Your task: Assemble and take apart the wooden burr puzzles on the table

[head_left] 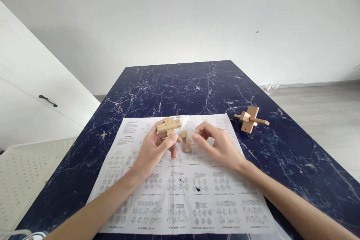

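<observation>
My left hand is closed around a partly joined wooden burr puzzle, made of pale notched blocks that cross each other. Just right of those fingertips is a single notched wooden puzzle piece, standing at a slant over the printed sheet; whether it touches the sheet or a finger, I cannot tell. My right hand hovers to the right of that piece, fingers loosely curled, with a gap between thumb and forefinger and nothing visible in them. Under both hands lies a large white instruction sheet printed with rows of small diagrams.
Another wooden puzzle, with crossing blocks and a rod, sits right of the sheet on the dark blue marbled table. A white cabinet with a black handle stands at left, above a perforated cream surface. Two small holes show in the sheet.
</observation>
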{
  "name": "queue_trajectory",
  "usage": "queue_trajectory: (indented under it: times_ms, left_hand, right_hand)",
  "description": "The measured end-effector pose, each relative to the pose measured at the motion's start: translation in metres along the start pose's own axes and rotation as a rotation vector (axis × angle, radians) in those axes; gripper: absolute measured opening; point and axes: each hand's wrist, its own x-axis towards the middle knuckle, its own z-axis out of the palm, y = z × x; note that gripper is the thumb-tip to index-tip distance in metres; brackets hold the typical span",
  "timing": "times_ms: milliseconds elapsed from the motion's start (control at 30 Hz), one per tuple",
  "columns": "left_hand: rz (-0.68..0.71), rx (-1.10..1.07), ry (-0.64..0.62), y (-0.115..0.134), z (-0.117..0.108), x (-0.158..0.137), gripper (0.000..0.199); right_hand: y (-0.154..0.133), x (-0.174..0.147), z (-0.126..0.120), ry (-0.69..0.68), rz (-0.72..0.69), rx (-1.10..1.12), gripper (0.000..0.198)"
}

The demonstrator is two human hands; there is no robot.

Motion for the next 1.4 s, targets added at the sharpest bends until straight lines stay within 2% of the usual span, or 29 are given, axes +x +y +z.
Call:
queue_trajectory:
  times_ms: [67, 133, 200, 300, 433, 533, 667, 800, 933, 1100, 1400]
  left_hand:
    - [-0.010, 0.023, 0.065, 0.001, -0.001, 0.002, 0.042]
    - [-0.024, 0.028, 0.076, 0.001, -0.002, 0.002, 0.042]
    - [-0.029, 0.026, 0.067, 0.001, -0.002, 0.002, 0.044]
    - [-0.039, 0.020, 0.038, 0.001, -0.002, 0.001, 0.050]
    - [-0.066, 0.002, 0.006, 0.002, 0.000, 0.000, 0.059]
    - [-0.066, -0.021, 0.008, 0.001, 0.001, -0.001, 0.067]
    - [-0.056, -0.002, 0.012, -0.001, 0.001, -0.002, 0.074]
    - [0.028, 0.166, 0.027, -0.003, -0.001, -0.005, 0.073]
    - [0.129, 0.289, 0.077, -0.003, 0.000, -0.008, 0.072]
    - [0.230, 0.360, 0.129, -0.004, 0.001, -0.006, 0.064]
    - [0.396, 0.482, 0.082, -0.009, 0.000, -0.005, 0.063]
  right_hand:
    - [0.004, 0.001, 0.001, -0.009, -0.136, -0.125, 0.024]
    - [0.011, 0.001, 0.003, -0.055, -0.242, -0.193, 0.044]
    - [0.017, 0.000, 0.006, -0.093, -0.288, -0.243, 0.062]
    - [0.021, 0.000, 0.009, -0.134, -0.300, -0.292, 0.058]
    - [0.017, 0.002, 0.007, -0.093, -0.184, -0.136, 0.052]
    - [0.014, 0.005, 0.002, -0.066, -0.040, 0.196, 0.059]
    - [0.013, 0.008, -0.005, -0.184, 0.137, 0.610, 0.063]
    - [0.012, 0.007, -0.008, -0.244, 0.255, 0.757, 0.057]
    - [0.009, 0.006, -0.006, -0.295, 0.283, 0.907, 0.055]
    - [0.007, 0.005, -0.004, -0.324, 0.299, 0.947, 0.052]
    - [0.003, 0.003, -0.001, -0.300, 0.338, 0.821, 0.052]
